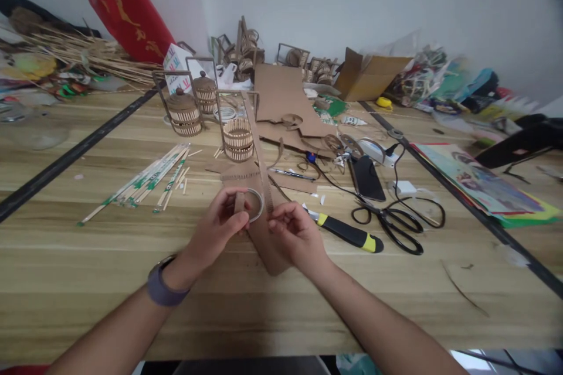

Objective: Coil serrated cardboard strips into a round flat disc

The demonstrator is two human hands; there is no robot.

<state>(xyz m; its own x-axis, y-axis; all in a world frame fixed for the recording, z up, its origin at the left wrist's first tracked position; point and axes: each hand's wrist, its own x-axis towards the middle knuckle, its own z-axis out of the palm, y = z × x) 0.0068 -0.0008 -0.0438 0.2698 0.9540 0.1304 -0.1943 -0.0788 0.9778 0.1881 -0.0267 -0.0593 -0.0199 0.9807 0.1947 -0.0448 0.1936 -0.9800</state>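
My left hand (pixel 224 220) is closed on a round ring (pixel 257 205) with a pale rim and a brown cardboard band inside its curve. Pinched between the thumb and fingers of my right hand (pixel 297 231) is a long thin cardboard strip (pixel 259 152), which stretches up and away past a small basket. The two hands are close together above a piece of flat cardboard (pixel 275 255). Just beyond them stands the slatted basket (pixel 238 139) with a tall square handle. A black and yellow utility knife (pixel 349 233) lies right of my right hand.
Black scissors (pixel 391 220) and a phone (pixel 368 179) lie to the right. Packets of wooden sticks (pixel 145 179) are on the left. Lidded baskets (pixel 182 111), cardboard sheets (pixel 281 94) and an open box (pixel 372 76) stand farther back. A pen (pixel 292 174) rests mid-table.
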